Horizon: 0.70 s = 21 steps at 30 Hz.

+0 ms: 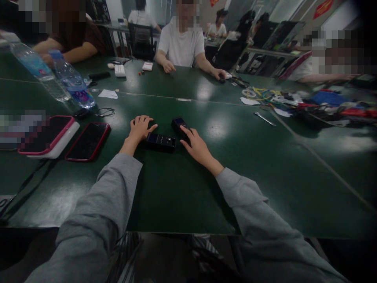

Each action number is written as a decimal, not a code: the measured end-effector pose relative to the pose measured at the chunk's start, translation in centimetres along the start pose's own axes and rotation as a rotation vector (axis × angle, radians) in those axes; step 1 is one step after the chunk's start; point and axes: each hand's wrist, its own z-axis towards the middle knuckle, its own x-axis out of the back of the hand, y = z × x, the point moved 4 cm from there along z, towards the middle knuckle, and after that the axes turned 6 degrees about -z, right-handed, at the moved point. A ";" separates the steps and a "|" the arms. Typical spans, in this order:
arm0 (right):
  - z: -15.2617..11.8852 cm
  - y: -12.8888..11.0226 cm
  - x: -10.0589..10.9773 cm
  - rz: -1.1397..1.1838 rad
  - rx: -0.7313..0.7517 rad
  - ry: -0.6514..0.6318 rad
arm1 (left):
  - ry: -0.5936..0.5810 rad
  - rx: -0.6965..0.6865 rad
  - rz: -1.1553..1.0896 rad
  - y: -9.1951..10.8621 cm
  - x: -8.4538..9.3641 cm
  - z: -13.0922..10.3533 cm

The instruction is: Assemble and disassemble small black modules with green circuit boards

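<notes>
On the green table before me lie two small black handheld devices with screens and buttons; I cannot make out their exact kind. One black device (161,142) lies crosswise, its left end next to my left hand (140,129). That hand rests with its fingers spread, thumb reaching above the device. To the right, the second black device (177,122) lies at a slant, its far end showing. My right hand (196,146) covers its near end, index finger along its top and thumb at its side.
A red-cased phone (88,141) and a pink-cased tablet-like device (48,135) lie at left, with two water bottles (75,84) behind. A wrench (265,118) and a heap of cables (265,94) are at right. Across the table sits a person (182,45) in white.
</notes>
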 end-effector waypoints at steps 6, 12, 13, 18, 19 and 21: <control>0.0 -0.1 0.1 0.009 0.007 0.003 | -0.008 0.001 -0.001 -0.3 -0.2 0.3; -0.1 -0.2 0.2 0.007 0.006 -0.008 | -0.008 -0.010 -0.001 -0.4 -0.2 0.3; -0.1 -0.2 0.2 0.009 0.007 -0.007 | -0.009 -0.010 -0.001 -0.3 -0.2 0.3; -0.1 -0.1 0.2 0.014 0.005 -0.011 | -0.021 -0.001 0.005 -0.3 -0.2 0.3; -0.1 -0.1 0.2 0.011 0.003 -0.013 | -0.020 -0.002 0.004 -0.3 -0.2 0.3; 0.0 -0.1 0.2 0.002 -0.001 -0.014 | -0.012 -0.006 0.001 -0.4 -0.2 0.4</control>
